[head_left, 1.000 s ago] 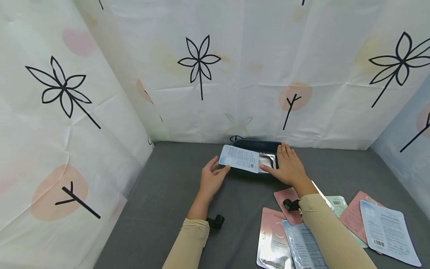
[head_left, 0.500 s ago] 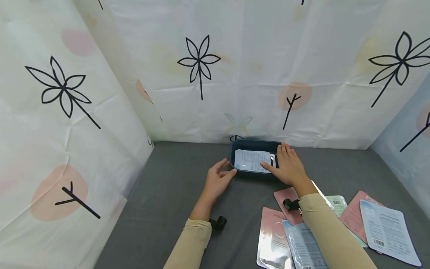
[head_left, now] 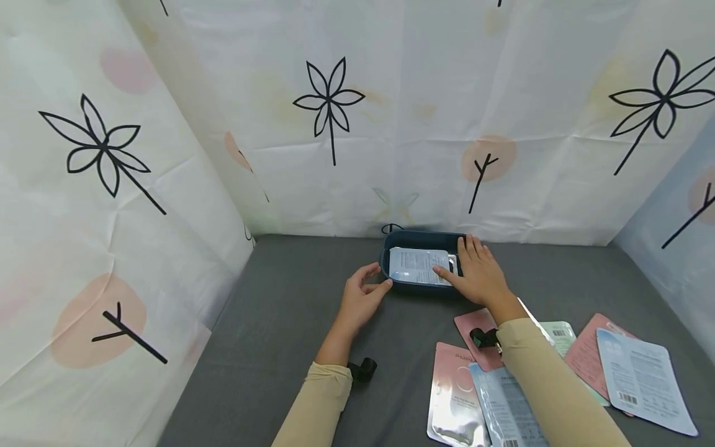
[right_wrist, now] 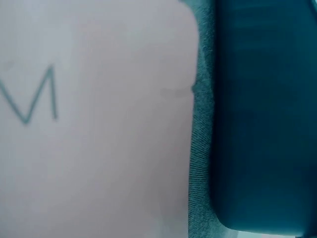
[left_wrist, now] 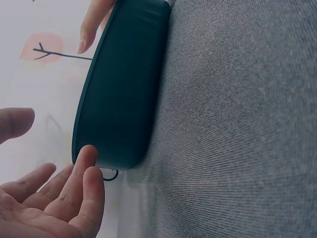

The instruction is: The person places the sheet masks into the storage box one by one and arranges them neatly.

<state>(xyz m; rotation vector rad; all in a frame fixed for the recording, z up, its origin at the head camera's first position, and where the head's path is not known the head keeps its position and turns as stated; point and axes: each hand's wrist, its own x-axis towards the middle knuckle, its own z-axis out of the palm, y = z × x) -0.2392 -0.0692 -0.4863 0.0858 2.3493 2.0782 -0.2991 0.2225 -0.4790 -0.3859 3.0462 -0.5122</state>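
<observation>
A dark teal bin point(head_left: 424, 288) stands at the back of the table. In it lies a light blue sachet point(head_left: 418, 266) with small print, partly over a silvery one point(head_left: 454, 266). My left hand point(head_left: 360, 301) is at the bin's left front corner, fingers loosely bent; the left wrist view shows the left hand point(left_wrist: 54, 208) beside the bin wall point(left_wrist: 121, 89), thumb apart. My right hand point(head_left: 480, 270) lies over the bin's right end with straight fingers, its thumb reaching over the sachets. The right wrist view shows no hand, only the bin side point(right_wrist: 267, 114) and a pink sachet point(right_wrist: 114, 129).
At the front right lie several flat sachets: a pink-and-silver one point(head_left: 457, 397), a blue one point(head_left: 505, 403), a small pink one point(head_left: 475, 326), a green one point(head_left: 558, 334) and a pale blue one point(head_left: 642, 379). White patterned cloth point(head_left: 413, 124) hangs behind the grey table point(head_left: 268, 347).
The light blue sachet, held above the bin by my left hand a second ago, now lies inside it. My left hand has moved slightly right to the bin's corner. The right hand has stayed in place.
</observation>
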